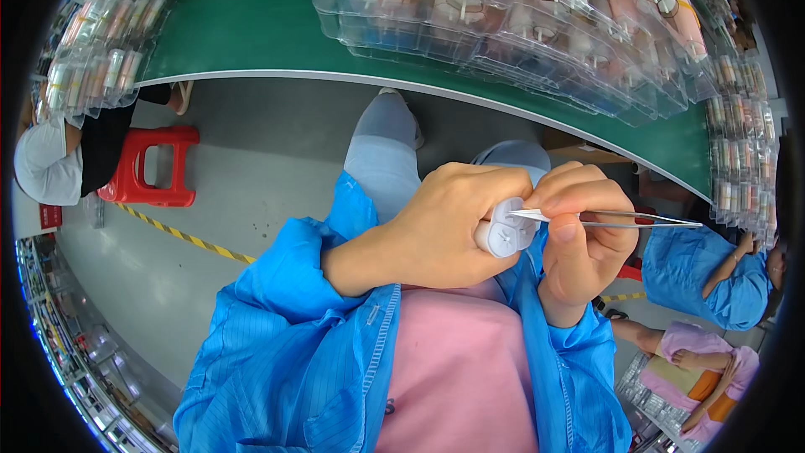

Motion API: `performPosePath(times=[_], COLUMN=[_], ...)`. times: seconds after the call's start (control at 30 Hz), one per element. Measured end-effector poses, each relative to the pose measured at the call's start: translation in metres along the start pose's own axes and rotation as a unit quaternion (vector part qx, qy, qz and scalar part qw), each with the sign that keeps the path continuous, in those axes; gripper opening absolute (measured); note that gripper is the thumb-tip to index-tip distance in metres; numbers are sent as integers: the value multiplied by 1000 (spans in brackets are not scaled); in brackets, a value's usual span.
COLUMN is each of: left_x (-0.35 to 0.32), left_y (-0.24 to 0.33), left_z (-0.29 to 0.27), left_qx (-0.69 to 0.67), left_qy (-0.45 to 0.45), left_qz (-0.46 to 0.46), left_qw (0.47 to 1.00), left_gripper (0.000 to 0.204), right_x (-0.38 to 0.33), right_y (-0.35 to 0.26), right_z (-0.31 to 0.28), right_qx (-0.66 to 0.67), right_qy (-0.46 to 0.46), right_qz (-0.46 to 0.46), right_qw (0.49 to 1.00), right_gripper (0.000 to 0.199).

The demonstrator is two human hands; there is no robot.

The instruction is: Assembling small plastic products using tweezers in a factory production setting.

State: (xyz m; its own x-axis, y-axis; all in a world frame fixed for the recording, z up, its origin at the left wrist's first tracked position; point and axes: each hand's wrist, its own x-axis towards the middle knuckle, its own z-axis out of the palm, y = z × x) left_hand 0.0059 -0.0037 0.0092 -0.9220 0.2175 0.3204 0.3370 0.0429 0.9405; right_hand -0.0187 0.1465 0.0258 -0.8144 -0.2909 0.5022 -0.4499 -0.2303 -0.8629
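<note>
My left hand [436, 222] is closed round a small white plastic part [503, 239], whose end has rounded lobes and faces right. In front of my chest, my right hand [591, 226] pinches a pair of metal tweezers [691, 225]. The tweezers' pointed tips touch or lie just over the end of the white part; which of the two I cannot tell. Their joined end sticks out to the right. Both hands are held close together above my lap, and my left fingers hide most of the part's body.
A green table [235, 29] with a pale edge lies ahead. Stacked clear plastic trays [470, 50] on it hold white and pink cylinders; more trays [96, 75] stand far left. A red stool [159, 168] and seated person [54, 159] are left; another person [704, 273] sits right.
</note>
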Motion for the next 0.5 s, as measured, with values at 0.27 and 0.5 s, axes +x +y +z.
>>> performPosePath(times=[0.27, 0.5], left_x=[-2, -3], left_y=[-6, -4], left_z=[0, 0], left_qx=[46, 50], left_qy=[-8, -9], left_qz=[25, 27], left_qw=[999, 998], left_gripper=[22, 22], right_x=[2, 4], right_y=[-2, -6], right_z=[-2, 1], right_qx=[-69, -92], right_qy=[-24, -28], right_qz=[-27, -33], right_qw=[997, 995], right_gripper=[12, 13])
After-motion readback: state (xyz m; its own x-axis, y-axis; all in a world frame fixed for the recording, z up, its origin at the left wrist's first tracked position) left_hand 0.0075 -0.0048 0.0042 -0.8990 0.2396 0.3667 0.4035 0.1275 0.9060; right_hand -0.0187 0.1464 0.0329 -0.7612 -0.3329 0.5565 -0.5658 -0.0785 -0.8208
